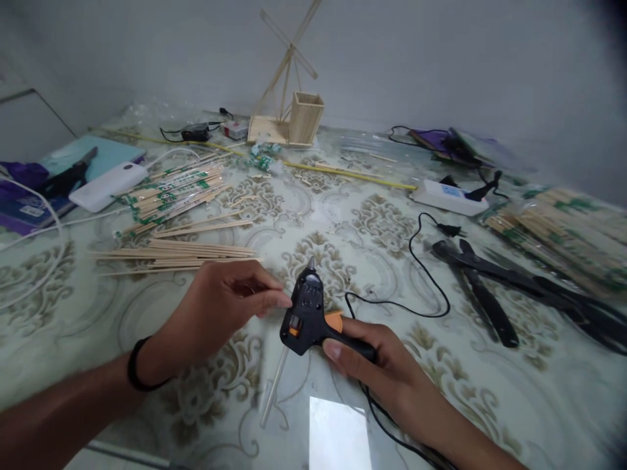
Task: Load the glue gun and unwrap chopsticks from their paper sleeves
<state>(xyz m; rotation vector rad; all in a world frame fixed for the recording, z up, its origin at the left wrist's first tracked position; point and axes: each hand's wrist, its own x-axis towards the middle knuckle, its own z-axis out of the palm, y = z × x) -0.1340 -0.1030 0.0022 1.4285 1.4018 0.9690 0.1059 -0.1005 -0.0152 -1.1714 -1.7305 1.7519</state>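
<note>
A black hot glue gun [306, 310] with an orange trigger is held by its handle in my right hand [386, 365], its metal nozzle pointing away from me. A translucent glue stick [274, 388] sticks out of its back end. My left hand [220, 307], with a black band at the wrist, is at the gun's left side. Its thumb and fingers are drawn together, and the thumb tip meets or overlaps the gun's edge. Whether anything is pinched there is hidden. Loose wooden sticks [186, 251] lie just beyond my left hand.
A wooden windmill model with a box [306, 121] stands by the wall. Packaged sticks [171, 192] and a white power bank [108, 186] lie left. To the right are a power strip [450, 197], cutting pliers [482, 294], an unplugged cord [418, 261] and bagged sticks [563, 228].
</note>
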